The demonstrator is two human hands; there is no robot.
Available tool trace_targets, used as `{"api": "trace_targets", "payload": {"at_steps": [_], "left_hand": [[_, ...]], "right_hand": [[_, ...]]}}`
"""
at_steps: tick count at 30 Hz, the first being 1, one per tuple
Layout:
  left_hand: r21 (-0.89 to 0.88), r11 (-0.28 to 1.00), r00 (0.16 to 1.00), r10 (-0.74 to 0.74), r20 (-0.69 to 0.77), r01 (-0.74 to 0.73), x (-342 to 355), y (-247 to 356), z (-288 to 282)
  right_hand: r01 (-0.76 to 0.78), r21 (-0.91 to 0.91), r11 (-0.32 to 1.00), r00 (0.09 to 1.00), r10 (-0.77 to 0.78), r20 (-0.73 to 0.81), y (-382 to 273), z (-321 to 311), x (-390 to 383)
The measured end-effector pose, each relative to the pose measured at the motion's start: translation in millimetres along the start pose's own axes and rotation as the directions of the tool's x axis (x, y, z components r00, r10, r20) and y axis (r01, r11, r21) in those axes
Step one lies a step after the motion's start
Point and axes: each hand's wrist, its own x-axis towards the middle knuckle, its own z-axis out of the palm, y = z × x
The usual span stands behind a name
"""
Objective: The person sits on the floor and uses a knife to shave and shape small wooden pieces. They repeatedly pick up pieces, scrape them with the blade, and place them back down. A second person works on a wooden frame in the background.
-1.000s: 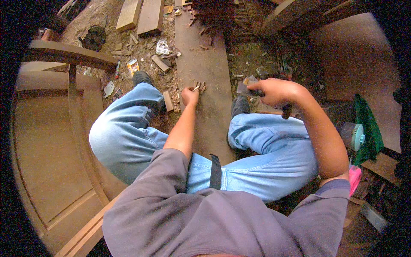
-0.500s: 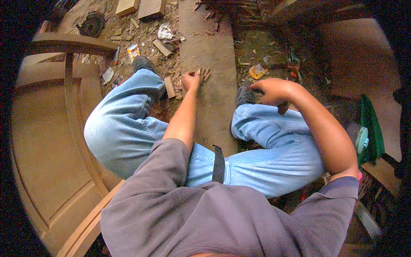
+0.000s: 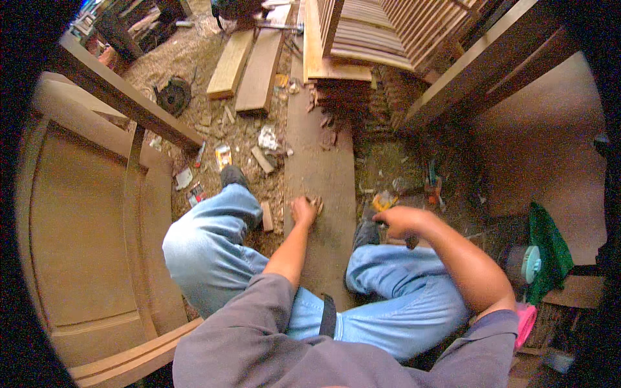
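Left hand (image 3: 301, 212): fingers curled in at the near side of the small brown wooden pieces (image 3: 315, 202) – whether they grip one or only steady it, I cannot tell.
Right hand (image 3: 402, 222): fingers wrapped around a dark-handled tool (image 3: 411, 242), its flat end pointing leftward above the dark shoe (image 3: 367, 233).
Small pieces: short, narrow and stick-like, lying close together on the long, flat, grey-brown wooden surface (image 3: 328, 249) between the legs.
State of the work: the tool stands clear of the pieces, beside the surface; a few pieces are at hand, and no cut or finished shape can be made out at this size, so how much is left is unclear.
Reddish-brown wood chips (image 3: 328, 137): rough, flaky, scattered farther up the surface, just before the stack of thin dark boards (image 3: 339, 97).
Slatted wooden frame (image 3: 369, 32): pale, evenly ribbed, resting above that stack.
Pale sawn planks (image 3: 231, 64): two, thick and straight-edged, side by side on the littered earthen floor (image 3: 217, 119).
Brown panelled wooden door (image 3: 94, 226): broad and smooth, at far left – its recessed panel bowed by the lens.
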Motion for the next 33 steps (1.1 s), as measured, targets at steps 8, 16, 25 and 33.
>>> {"api": "trace_targets", "payload": {"at_steps": [8, 16, 25, 33], "left_hand": [[-0.020, 0.999, 0.998, 0.040, 0.049, -0.039, 4.4, 2.2, -4.5], [0.163, 0.984, 0.991, -0.093, 0.097, 0.076, -0.2, 10.7, -3.9], [0.108, 0.994, 0.995, -0.033, 0.093, 0.023, -9.5, 14.9, -1.3], [0.049, 0.999, 0.991, -0.029, 0.131, 0.023, -17.6, 34.8, -21.8]], "right_hand": [[-0.014, -0.204, 0.979, 1.000, 0.013, -0.002, 12.6, 2.9, 17.5], [0.014, -0.177, 0.984, 0.999, -0.023, -0.044, -1.5, -5.3, 2.8], [0.025, -0.201, 0.979, 1.000, -0.028, -0.013, -3.6, 3.6, 3.6], [0.052, -0.289, 0.956, 0.997, -0.064, -0.032, -2.9, 4.2, 6.6]]}}
